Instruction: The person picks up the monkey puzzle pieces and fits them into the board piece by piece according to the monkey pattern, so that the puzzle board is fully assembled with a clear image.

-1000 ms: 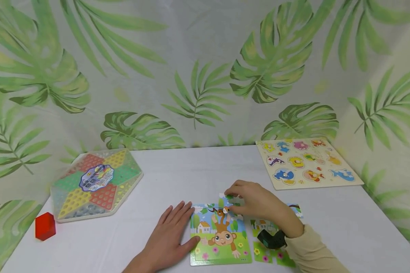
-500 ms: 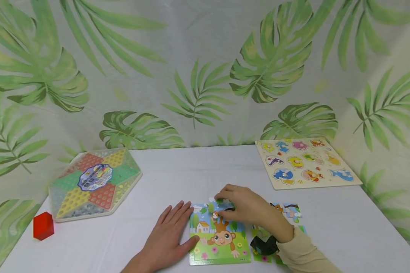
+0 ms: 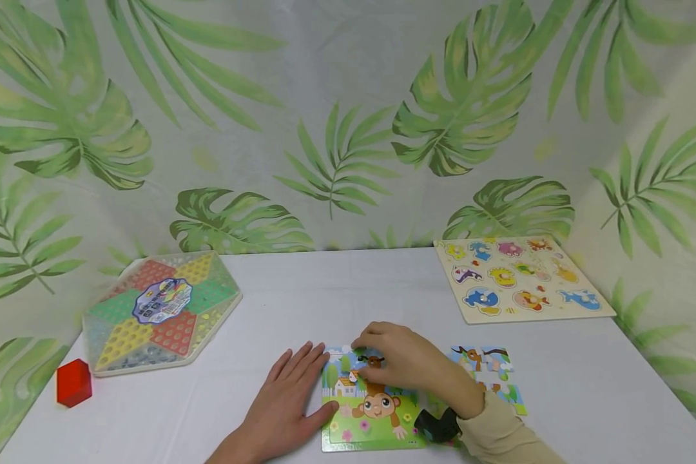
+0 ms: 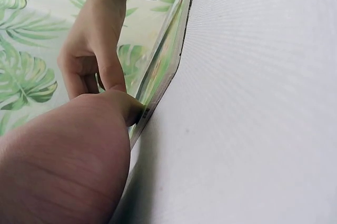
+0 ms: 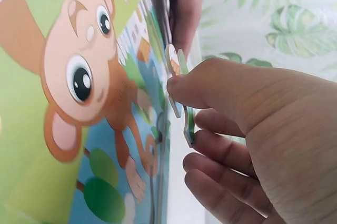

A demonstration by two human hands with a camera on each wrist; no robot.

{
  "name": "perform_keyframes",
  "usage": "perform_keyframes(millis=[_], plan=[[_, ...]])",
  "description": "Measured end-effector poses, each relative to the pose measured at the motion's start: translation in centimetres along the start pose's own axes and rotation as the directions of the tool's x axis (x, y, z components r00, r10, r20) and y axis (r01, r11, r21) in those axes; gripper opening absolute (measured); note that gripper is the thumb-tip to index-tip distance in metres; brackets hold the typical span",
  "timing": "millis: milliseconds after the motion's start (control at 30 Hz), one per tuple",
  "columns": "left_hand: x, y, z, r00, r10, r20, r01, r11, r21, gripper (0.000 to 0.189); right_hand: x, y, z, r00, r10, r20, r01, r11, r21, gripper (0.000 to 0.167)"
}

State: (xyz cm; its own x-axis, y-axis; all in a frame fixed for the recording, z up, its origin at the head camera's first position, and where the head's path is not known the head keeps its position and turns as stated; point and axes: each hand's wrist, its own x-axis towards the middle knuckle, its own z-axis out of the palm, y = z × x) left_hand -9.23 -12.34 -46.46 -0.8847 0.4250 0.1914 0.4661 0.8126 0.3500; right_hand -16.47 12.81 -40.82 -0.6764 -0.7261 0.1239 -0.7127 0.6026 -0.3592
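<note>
A monkey picture puzzle board (image 3: 354, 422) lies on the white table in the head view. My left hand (image 3: 287, 403) rests along its left side, fingers spread and thumb touching the edge. In the left wrist view the left thumb (image 4: 131, 109) lies against the board's rim. My right hand (image 3: 403, 357) is over the upper part of the board. Between thumb and fingers it pinches a puzzle piece (image 5: 173, 61), seen nearly edge-on in the right wrist view and held off the printed surface. The hand hides part of the picture's top.
Loose puzzle pieces (image 3: 493, 357) lie right of the board, partly behind the right forearm and its dark wrist camera (image 3: 437, 425). A peg puzzle (image 3: 522, 277) is at back right. On the left are a hexagonal game box (image 3: 165, 312) and a red block (image 3: 73, 383).
My right hand has moved left and slightly nearer with the puzzle piece, over the board's upper part. More loose pieces show at the right. My left hand has stayed put.
</note>
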Motion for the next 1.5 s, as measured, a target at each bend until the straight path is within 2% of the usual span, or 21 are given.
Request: perform_keyframes(millis=[700,1067,1267,1500], plan=[[0.0,-0.1,0.0,1.000,0.012,-0.009,-0.011,1.000,0.012,0.074,0.4,-0.6,1.7,1.000,-0.026,0.013,0.027,0.997,-0.070,0.034],[0.0,-0.2,-0.1,0.996,0.064,-0.062,-0.061,0.997,0.041,0.064,0.5,-0.6,2.0,0.999,-0.050,-0.002,0.049,0.995,-0.085,0.032],[0.0,-0.2,-0.2,0.997,0.060,-0.049,-0.058,0.998,0.038,0.060,0.5,-0.6,2.0,0.999,-0.043,0.014,0.044,0.996,-0.082,0.032],[-0.1,-0.1,0.0,0.999,0.043,-0.026,-0.043,0.999,-0.007,0.060,0.0,-0.2,1.8,0.998,-0.052,0.021,0.054,0.995,-0.078,0.032]])
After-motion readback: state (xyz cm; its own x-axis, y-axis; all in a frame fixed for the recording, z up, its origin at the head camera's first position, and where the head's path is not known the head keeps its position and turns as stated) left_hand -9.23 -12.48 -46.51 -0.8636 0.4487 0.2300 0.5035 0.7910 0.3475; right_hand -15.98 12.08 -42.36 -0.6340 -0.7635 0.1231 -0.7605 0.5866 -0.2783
